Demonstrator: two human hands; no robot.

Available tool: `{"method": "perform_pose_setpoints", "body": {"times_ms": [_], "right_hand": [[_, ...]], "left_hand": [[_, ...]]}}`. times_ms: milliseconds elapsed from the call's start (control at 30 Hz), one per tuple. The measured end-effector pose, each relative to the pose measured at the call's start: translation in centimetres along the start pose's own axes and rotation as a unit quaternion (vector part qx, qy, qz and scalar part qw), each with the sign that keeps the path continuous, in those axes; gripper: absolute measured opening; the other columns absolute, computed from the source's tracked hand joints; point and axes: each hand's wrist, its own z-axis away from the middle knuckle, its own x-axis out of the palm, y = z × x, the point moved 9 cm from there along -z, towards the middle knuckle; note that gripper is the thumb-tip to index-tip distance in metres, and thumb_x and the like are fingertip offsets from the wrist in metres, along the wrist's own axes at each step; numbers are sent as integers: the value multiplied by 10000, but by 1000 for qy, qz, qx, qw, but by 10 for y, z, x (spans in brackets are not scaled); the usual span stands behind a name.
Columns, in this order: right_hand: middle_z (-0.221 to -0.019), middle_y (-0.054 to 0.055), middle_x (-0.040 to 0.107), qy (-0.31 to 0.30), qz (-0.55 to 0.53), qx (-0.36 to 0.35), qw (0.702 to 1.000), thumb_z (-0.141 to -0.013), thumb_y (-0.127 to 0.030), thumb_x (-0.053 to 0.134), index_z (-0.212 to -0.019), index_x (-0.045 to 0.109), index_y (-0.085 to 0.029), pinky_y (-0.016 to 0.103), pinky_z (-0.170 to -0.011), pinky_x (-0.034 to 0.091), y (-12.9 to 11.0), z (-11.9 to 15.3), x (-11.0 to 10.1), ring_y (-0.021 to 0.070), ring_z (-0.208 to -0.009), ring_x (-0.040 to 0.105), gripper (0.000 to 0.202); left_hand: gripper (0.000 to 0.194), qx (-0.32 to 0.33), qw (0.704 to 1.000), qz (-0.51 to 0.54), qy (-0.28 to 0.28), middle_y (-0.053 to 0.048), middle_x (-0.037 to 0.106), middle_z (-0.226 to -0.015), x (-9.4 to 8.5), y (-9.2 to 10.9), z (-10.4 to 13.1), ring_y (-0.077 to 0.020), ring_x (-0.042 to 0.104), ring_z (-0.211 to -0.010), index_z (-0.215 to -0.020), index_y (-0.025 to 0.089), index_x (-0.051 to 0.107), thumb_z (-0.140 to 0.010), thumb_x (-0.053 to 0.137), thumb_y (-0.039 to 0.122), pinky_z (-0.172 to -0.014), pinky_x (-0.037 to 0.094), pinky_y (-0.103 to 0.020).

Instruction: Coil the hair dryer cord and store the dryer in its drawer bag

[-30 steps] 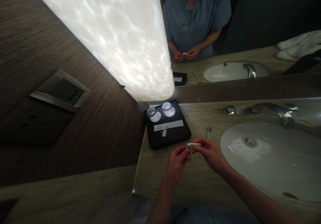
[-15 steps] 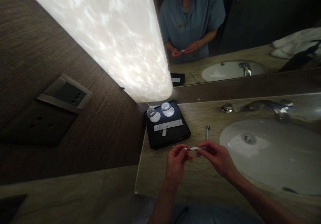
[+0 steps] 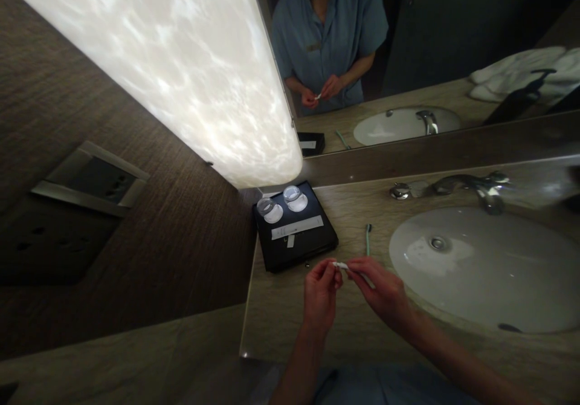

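- Left hand raised at mid-frame, thumb and forefinger pinched together, tips pointing toward 1 o'clock.
- Right hand just beside it at 3 o'clock, fingers curled, pinching toward 10 o'clock.
- Both forearms run down toward 6 and 5 o'clock.

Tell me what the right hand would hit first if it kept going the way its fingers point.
Probably the left hand: the right hand points left, both pinching one small white item.

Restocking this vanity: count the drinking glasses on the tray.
2. Both clear round drinking glasses stand at the back of the flat black rectangular tray: one at its left corner, one right beside it. None seems hidden.
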Motion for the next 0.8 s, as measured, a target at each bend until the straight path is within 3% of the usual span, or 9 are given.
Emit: {"method": "perform_pose_setpoints", "body": {"times_ms": [133, 467, 567, 633, 700, 767, 800], "right_hand": [[-952, 42, 680, -31, 14, -3, 999, -921, -81, 594, -1029, 581, -207, 205, -810, 546, -3, 3, 4, 121, -893, 679, 166], [-977, 52, 701, -40, 3, -2, 999, -935, -98, 575, -1020, 630, -196, 194, -823, 534, 3, 8, 8, 116, -905, 687, 141], [-900, 46, 715, -38, -60, 83, 994, -947, -197, 586, -930, 670, -191, 220, -772, 535, 17, 8, 8, 129, -836, 691, 86], [-749, 33, 705, -53, -149, 238, 958, -932, -345, 621, -848, 663, -186, 246, -656, 522, 41, 16, 17, 142, -688, 671, 185], [-633, 26, 680, -74, -260, 392, 879, -870, -486, 674, -810, 632, -177, 265, -585, 503, 60, 32, 33, 155, -578, 636, 317], [-603, 33, 676, -83, -323, 461, 822, -804, -564, 716, -813, 608, -170, 276, -586, 501, 64, 41, 42, 166, -561, 631, 409], [-613, 38, 681, -81, -327, 464, 819, -787, -580, 724, -817, 606, -168, 278, -600, 501, 64, 40, 43, 169, -575, 637, 430]], "left_hand": [[303, 25, 998, -59, -7, 22, 576, -573, -2, 3, -3, -51, 463, -542, -829, 109, 729, -664, 861, 326, -533, 335, -181], [200, 79, 979, -185, -38, 25, 566, -600, -2, 9, -3, -68, 461, -576, -865, 119, 711, -805, 738, 307, -577, 352, -213], [169, 95, 969, -220, -58, 19, 573, -613, 1, 14, -3, -76, 485, -593, -851, 127, 716, -821, 722, 292, -594, 377, -215], [141, 110, 961, -242, -79, 5, 594, -670, 6, 19, -2, -85, 514, -629, -837, 134, 722, -817, 724, 273, -614, 401, -219], [114, 132, 951, -260, -104, -15, 617, -778, 11, 24, 0, -95, 547, -698, -803, 138, 724, -797, 740, 250, -653, 428, -223], [130, 134, 951, -259, -103, -21, 631, -836, 12, 24, -1, -97, 564, -730, -835, 141, 723, -764, 770, 240, -680, 444, -222], [172, 125, 955, -252, -92, -15, 633, -806, 11, 22, -2, -94, 562, -705, -869, 141, 712, -762, 775, 260, -667, 444, -221]]}}
